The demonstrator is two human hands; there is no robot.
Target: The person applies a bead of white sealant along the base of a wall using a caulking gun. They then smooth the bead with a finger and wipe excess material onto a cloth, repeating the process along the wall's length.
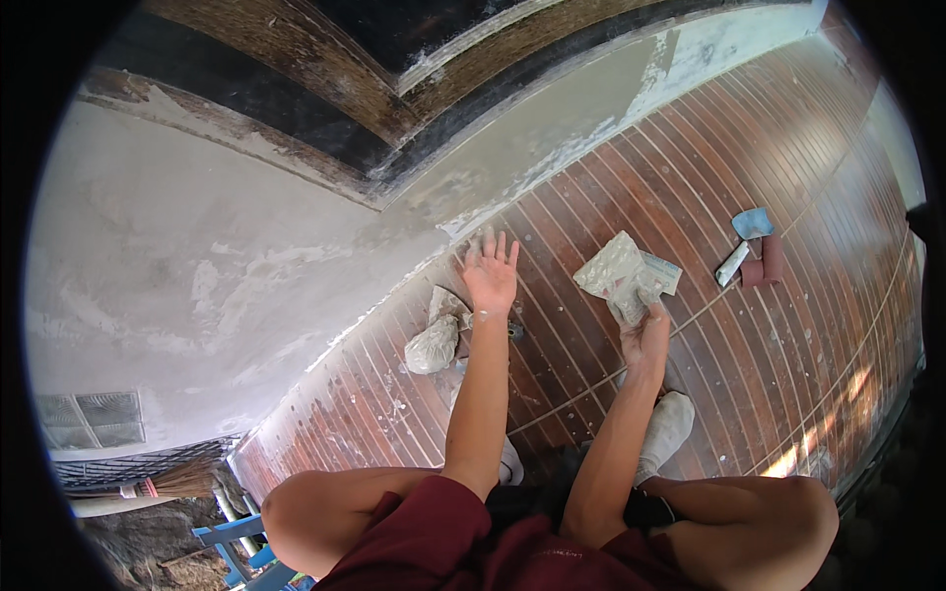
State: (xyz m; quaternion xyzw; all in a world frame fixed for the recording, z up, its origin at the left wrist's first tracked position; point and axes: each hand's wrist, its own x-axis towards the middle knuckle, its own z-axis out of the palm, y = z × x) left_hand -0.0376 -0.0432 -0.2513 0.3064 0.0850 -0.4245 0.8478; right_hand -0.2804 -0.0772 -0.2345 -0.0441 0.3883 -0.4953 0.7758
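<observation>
My left hand (491,278) is raised near the foot of the wall, palm up with its fingers spread, and nothing lies in it. Pale smears show on its fingertips. My right hand (642,330) grips a broad, flat scraper (611,266) coated in off-white putty. Its grip is mostly hidden by my fingers. Just below my left hand, a knotted whitish plastic bag (432,347) rests on the floor. A pale triangular piece (446,303) stands against the bag. Partly behind the scraper is a flat, light printed piece (664,273).
The grey wall (197,246) has whitish putty patches, with a dark wooden frame (296,89) above. On the brown striped floor (562,227) lie reddish sandpaper rolls (772,258), a blue sheet (752,224) and a white tube-like item (732,264). Blue furniture (236,537) stands at lower left.
</observation>
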